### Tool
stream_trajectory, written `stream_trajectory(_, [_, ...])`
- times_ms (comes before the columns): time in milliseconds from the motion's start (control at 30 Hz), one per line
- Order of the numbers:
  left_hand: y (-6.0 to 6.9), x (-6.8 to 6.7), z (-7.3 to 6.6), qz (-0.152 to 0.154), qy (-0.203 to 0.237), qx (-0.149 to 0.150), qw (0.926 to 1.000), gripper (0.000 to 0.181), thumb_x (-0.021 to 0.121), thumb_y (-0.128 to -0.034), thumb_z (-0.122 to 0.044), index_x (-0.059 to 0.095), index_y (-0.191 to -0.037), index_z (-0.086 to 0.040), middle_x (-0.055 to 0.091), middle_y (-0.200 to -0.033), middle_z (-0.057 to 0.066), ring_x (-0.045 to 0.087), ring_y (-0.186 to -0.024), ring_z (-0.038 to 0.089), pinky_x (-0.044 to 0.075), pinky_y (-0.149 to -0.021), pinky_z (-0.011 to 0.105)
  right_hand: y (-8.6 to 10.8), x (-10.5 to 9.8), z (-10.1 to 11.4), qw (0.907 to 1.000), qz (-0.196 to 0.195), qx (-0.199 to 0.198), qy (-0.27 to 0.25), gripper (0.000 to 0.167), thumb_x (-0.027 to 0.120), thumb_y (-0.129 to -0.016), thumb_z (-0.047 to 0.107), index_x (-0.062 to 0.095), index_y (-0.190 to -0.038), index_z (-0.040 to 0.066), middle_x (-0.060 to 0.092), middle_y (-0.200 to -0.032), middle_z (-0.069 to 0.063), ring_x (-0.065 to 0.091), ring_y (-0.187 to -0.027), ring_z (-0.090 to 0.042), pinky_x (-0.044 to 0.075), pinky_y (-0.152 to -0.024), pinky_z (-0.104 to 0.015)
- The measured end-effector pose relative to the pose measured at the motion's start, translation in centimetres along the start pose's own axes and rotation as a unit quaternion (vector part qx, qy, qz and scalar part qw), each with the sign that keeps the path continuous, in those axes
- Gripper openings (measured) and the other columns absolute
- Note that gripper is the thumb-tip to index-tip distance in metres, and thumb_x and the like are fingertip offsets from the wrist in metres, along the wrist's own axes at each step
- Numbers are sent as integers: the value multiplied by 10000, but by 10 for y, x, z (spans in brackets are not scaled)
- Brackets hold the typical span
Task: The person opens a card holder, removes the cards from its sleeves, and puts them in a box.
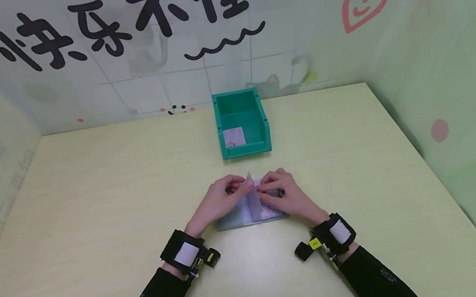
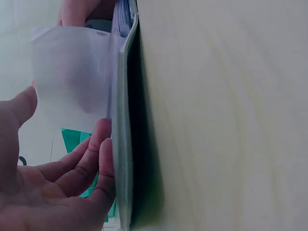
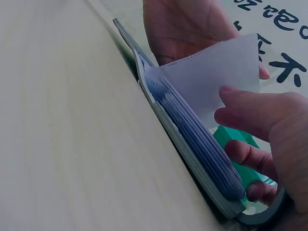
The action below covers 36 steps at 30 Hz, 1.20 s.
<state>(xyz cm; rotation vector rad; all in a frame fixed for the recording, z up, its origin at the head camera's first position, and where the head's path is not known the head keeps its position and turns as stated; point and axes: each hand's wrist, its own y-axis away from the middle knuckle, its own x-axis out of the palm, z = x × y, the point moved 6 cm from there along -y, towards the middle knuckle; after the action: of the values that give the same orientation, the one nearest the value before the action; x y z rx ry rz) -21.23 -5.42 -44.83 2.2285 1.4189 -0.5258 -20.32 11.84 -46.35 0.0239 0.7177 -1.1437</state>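
Observation:
A small album [image 1: 230, 220] with pale covers and clear sleeve pages lies spread on the table. One translucent sleeve page [image 2: 72, 72] stands upright between the hands. My left hand [image 1: 222, 199] is on the left side of it, thumb at the page's outer edge and other fingers resting by the cover [image 2: 123, 144]. From the right side, my right hand [image 1: 286, 192] touches the page with thumb and index fingertips close together. Its other fingers lie along the thick stack of sleeves [image 3: 192, 130]. Whether anything thin sits between those fingertips is hard to see.
Beyond the hands stands a green bin [image 1: 247, 150] with a small pinkish card [image 1: 234, 137] inside, at its front left. The pale wooden table [image 1: 89, 201] runs back to a printed cloth wall [image 1: 155, 89], with cloth on both sides too.

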Motion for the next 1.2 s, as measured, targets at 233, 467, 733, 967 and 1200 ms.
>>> stream_trajectory(233, [2,-1,-2,-9,-30,-175,9998,533,610,-961,-504,677,-1228,-48,721,-1137,111,657,-1020,219,542,-881,375,0,7,1,9986,-217,238,420,330,849,-769,180,793,-1082,93,647,-898,-45,443,-894,-181,282,-825,-348])
stream_trajectory(467, [5,-12,2,-173,-282,-52,9994,258,659,-965,-281,675,-962,-23,572,-760,35,529,-729,150,406,-625,247,1,11,2,9940,-276,770,732,402,859,-789,257,772,-1150,104,560,-951,-52,425,-965,-202,285,-868,-382])
stream_trajectory(733, [10,-26,20,-568,-406,-700,9951,425,778,-883,-172,630,-1247,-9,598,-747,89,561,-662,181,443,-599,250,10,-4,-9,9861,38,1218,1133,602,825,-824,344,649,-1344,96,528,-1353,-91,387,-1257,-292,363,-1032,-487])
stream_trajectory(967, [14,-32,20,-661,-762,-876,9910,584,791,-873,-186,492,-1348,-26,598,-797,112,559,-699,212,423,-621,267,14,-8,-15,9823,188,1248,1386,612,814,-828,370,642,-1352,103,573,-1308,-109,425,-1221,-299,322,-1038,-512])
stream_trajectory(1200, [16,-25,4,-914,-1586,-536,9816,485,792,-868,-148,565,-1275,-15,601,-1047,146,550,-908,257,486,-789,362,15,-11,-13,9819,139,1277,1391,614,818,-823,368,644,-1350,107,575,-1303,-114,437,-1216,-301,327,-1046,-518])
